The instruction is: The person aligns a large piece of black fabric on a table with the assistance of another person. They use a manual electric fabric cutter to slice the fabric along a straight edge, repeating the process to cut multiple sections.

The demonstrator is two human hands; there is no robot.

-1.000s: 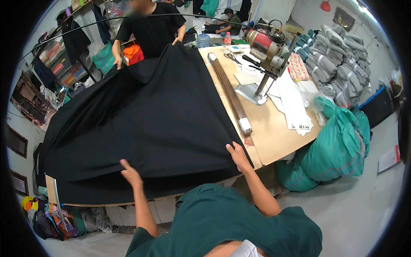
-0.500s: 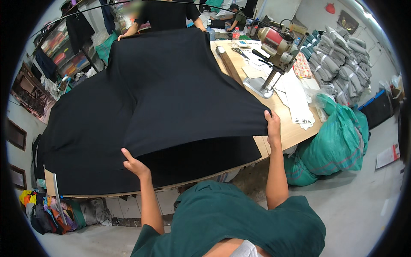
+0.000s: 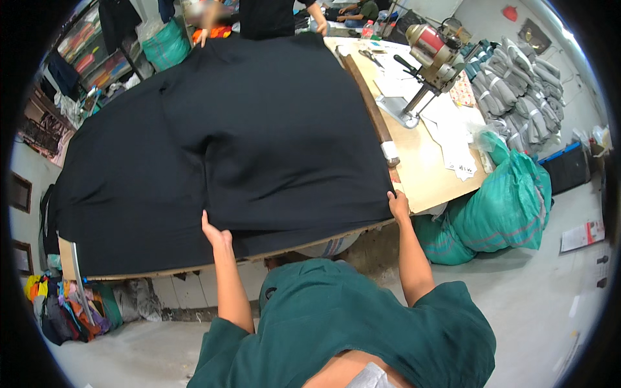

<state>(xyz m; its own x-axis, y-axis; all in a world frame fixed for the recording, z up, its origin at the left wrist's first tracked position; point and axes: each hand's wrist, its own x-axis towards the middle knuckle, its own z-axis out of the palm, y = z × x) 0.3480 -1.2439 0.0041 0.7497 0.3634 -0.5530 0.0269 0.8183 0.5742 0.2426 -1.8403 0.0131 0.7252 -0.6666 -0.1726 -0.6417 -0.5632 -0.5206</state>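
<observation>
A large black fabric (image 3: pixel 278 103) lies spread over the wooden table (image 3: pixel 440 194), with creases and a fold near its middle. My left hand (image 3: pixel 217 229) grips its near edge left of centre, thumb on top and fingers hidden beneath. At the cloth's near right corner, my right hand (image 3: pixel 398 204) pinches the edge. Across the table a co-worker's hands (image 3: pixel 321 24) are at the far edge of the cloth. A long wooden bar (image 3: pixel 366 97) with pale end lies along the fabric's right side.
Right of the fabric stand a red-and-silver cutting machine (image 3: pixel 424 45) and white paper pieces (image 3: pixel 453 142). Green sacks (image 3: pixel 511 213) sit beside the table's right end, grey bundles (image 3: pixel 517 90) behind. Colourful cloth (image 3: pixel 65 304) piles at the lower left. Another seated person (image 3: pixel 365 10) is at the back.
The raised fabric has settled flatter, spreading toward the far edge and uncovering more of the wooden bar since half a second ago. My right hand moved down and left; my left hand shifted slightly right.
</observation>
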